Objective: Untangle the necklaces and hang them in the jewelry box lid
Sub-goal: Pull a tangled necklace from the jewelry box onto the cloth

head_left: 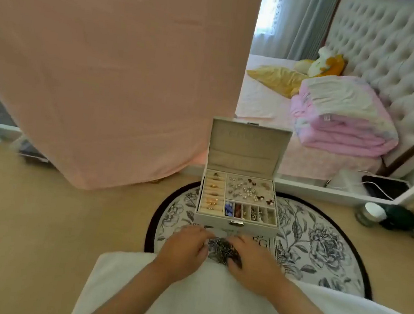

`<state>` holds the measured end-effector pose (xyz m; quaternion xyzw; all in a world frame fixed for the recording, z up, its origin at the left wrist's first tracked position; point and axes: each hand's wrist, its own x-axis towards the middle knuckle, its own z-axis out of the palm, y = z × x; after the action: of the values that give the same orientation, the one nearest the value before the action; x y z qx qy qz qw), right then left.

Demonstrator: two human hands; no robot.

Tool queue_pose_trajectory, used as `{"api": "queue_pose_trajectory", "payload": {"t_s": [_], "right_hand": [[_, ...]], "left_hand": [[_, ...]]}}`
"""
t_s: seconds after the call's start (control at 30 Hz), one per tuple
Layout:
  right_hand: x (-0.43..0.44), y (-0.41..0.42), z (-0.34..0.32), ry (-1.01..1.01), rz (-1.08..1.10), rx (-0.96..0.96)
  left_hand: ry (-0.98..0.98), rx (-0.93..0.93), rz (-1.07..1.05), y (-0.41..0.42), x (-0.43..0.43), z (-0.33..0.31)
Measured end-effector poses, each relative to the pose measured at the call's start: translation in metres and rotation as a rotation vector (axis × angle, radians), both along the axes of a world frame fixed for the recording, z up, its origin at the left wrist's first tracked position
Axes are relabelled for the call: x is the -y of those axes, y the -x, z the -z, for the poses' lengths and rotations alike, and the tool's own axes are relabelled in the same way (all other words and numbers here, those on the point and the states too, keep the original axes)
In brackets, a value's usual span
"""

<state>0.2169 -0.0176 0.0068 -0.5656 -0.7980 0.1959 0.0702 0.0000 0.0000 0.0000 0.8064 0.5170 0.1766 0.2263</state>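
Picking at a dark, silvery tangled heap of chain necklaces (223, 250), bunched on the round black-rimmed floral mat (319, 247) just in front of the open white jewelry box (235, 224). Hemmed in from both sides: right hand (253, 262) with fingers curled over the heap, gripping it; left hand (185, 251) with fingers bent to its left edge, pinch or mere touch impossible to tell. Likely to tighten knots or snap a fine link if pulled hard both ways. Clumped, no strand straight, so no clear long axis or heading. Nothing hung yet in the upright beige-lined lid (247, 146).
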Motion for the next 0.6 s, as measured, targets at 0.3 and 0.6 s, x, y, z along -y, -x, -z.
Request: {"api": "queue_pose_trajectory", "payload": {"t_s": [0.3, 0.6], "right_hand": [[-0.020, -0.004, 0.030, -0.084, -0.011, -0.042], [-0.024, -0.015, 0.031, -0.130, 0.023, 0.015]], "left_hand": [[-0.222, 0.007, 0.044, -0.021, -0.024, 0.045], [-0.315, -0.050, 0.030, -0.025, -0.029, 0.059]]}}
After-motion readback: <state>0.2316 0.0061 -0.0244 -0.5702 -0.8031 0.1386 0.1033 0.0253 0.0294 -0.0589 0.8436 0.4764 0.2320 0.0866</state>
